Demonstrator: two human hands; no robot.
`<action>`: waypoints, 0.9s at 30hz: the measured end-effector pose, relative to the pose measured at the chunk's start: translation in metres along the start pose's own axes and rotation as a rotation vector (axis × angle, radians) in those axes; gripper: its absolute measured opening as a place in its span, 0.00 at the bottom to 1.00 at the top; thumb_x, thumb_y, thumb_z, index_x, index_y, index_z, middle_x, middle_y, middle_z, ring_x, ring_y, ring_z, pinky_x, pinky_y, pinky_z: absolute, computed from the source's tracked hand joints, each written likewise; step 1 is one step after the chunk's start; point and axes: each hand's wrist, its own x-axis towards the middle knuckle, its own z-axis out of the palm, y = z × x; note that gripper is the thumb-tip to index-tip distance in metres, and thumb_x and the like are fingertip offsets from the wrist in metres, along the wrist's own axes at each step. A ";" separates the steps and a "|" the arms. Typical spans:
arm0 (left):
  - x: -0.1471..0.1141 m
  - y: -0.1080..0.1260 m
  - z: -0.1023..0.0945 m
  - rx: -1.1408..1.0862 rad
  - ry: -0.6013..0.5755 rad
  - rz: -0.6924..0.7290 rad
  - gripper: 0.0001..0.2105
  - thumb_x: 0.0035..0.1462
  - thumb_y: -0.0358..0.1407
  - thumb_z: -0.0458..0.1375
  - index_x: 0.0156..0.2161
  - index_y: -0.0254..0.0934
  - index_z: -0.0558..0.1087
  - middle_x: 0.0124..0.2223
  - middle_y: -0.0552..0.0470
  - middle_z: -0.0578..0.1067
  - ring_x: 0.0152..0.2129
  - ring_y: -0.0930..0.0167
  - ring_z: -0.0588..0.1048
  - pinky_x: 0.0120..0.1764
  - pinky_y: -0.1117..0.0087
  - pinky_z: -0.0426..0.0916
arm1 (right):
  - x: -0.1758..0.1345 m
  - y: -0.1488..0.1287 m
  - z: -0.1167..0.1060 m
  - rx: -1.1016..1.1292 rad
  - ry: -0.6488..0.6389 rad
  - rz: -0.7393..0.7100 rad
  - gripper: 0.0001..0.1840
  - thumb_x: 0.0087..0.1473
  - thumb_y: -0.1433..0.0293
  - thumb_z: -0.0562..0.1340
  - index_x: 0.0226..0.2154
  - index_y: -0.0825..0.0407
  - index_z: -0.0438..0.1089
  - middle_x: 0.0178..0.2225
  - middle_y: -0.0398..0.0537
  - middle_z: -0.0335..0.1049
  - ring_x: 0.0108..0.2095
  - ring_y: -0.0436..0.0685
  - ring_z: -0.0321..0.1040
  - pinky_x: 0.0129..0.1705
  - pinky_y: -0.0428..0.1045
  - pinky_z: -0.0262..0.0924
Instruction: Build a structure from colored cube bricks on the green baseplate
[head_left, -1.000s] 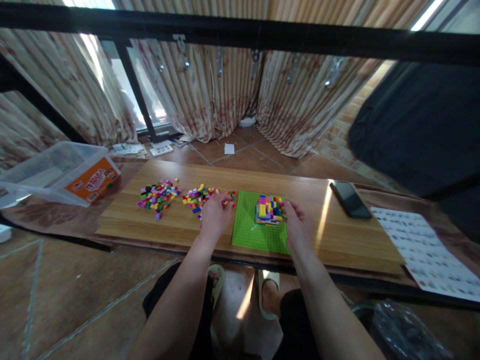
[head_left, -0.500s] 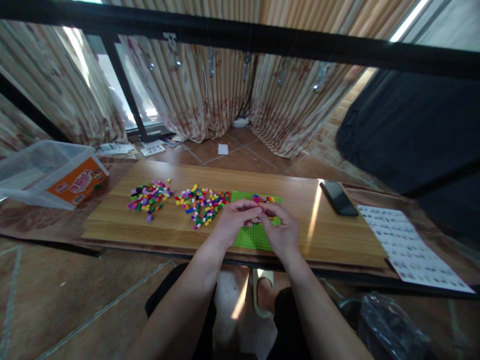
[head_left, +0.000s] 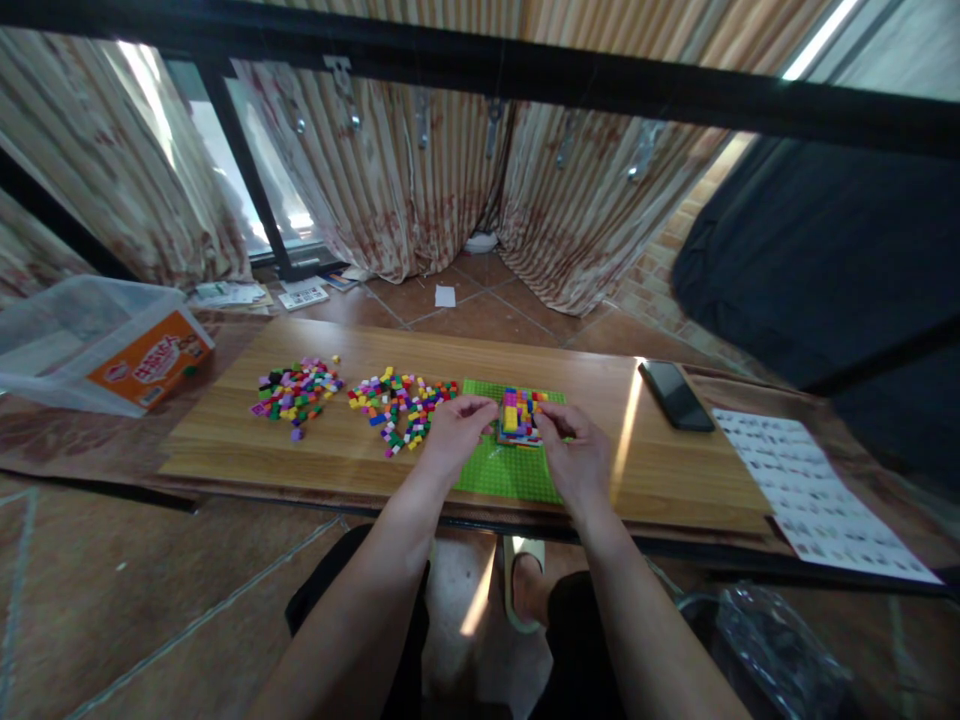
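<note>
A block of colourful toy bricks [head_left: 519, 418] stands on a green baseplate [head_left: 510, 475], with a yellow brick raised on its left side. At the left edge of this build is my left hand [head_left: 454, 434], its thumb and index finger pinched together; anything between them is too small to make out. My right hand [head_left: 577, 450] reaches in from the other side. Its closed thumb and fingertips are at the build's right edge, and what they grip is hidden. Left of the baseplate lies a spread of loose small bricks [head_left: 409, 415].
Another heap of bricks [head_left: 295, 390] lies farther left on the wooden board [head_left: 315, 465]. A clear plastic box [head_left: 82, 300] with an orange label stands at the far left. To the right are a black phone [head_left: 676, 396] and a printed sheet [head_left: 817, 500].
My hands were together above the baseplate, covering most of the build. They have parted to its two sides, and the bricks between them now show.
</note>
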 end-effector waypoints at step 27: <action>0.001 -0.010 0.002 0.192 -0.055 0.112 0.07 0.49 0.35 0.59 0.31 0.34 0.77 0.23 0.54 0.73 0.21 0.75 0.69 0.27 0.74 0.62 | -0.004 0.000 0.006 -0.312 -0.004 -0.183 0.11 0.57 0.65 0.58 0.34 0.50 0.75 0.34 0.50 0.75 0.35 0.58 0.68 0.40 0.54 0.62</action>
